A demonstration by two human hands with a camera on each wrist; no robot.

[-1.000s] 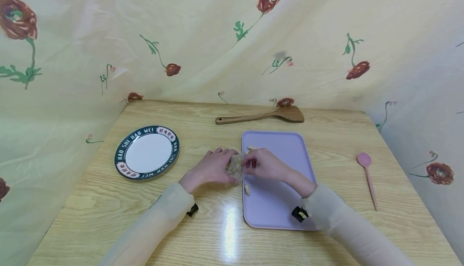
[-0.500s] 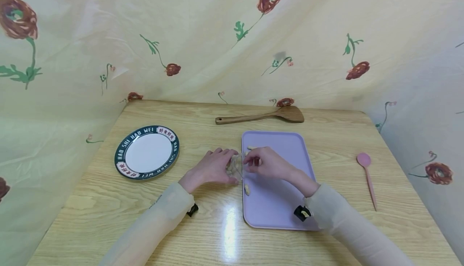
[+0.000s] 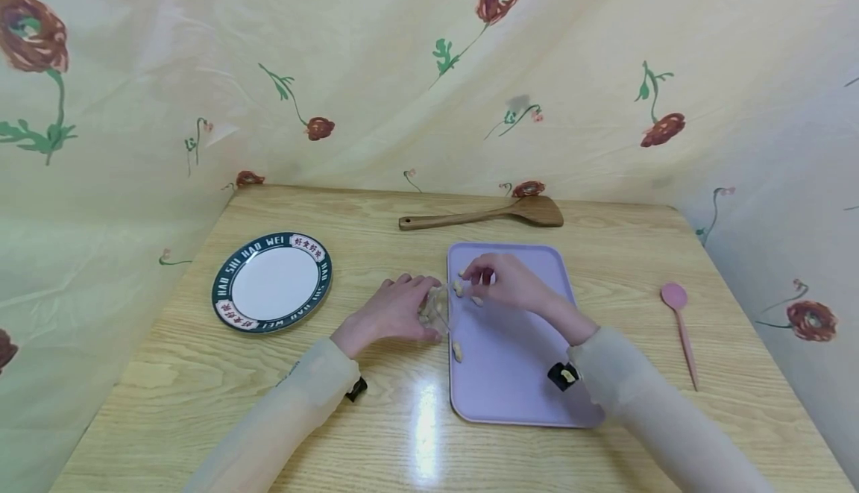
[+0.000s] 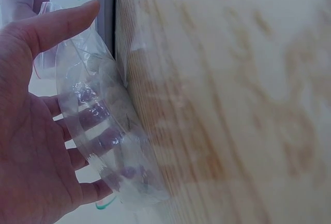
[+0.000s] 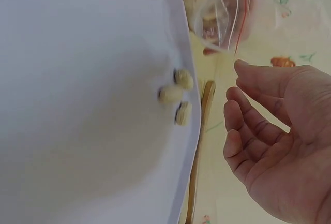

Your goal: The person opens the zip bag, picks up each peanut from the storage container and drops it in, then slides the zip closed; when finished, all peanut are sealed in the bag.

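A clear zip bag (image 4: 98, 100) with peanuts inside lies on the table against the left edge of the lilac tray (image 3: 517, 374). My left hand (image 3: 394, 308) holds it, thumb on one side and fingers on the other. Its mouth (image 5: 222, 17) faces the tray. My right hand (image 3: 503, 280) hovers over the tray's upper left part, fingers loosely bent and nothing visible between them. Close to it lie peanuts (image 5: 183, 113), one slightly blurred in the right wrist view. Another peanut (image 3: 458, 351) sits lower along the tray's left edge.
A white plate (image 3: 275, 284) with a dark green rim stands at the left. Behind the tray lies a wooden spatula (image 3: 483, 215). A pink spoon (image 3: 681, 321) rests at the right. Floral cloth (image 3: 403, 68) hangs behind the table.
My right hand has moved away from the bag's mouth, to the right and slightly back over the tray. A peanut shows on the tray beneath its fingers. The left hand stays put.
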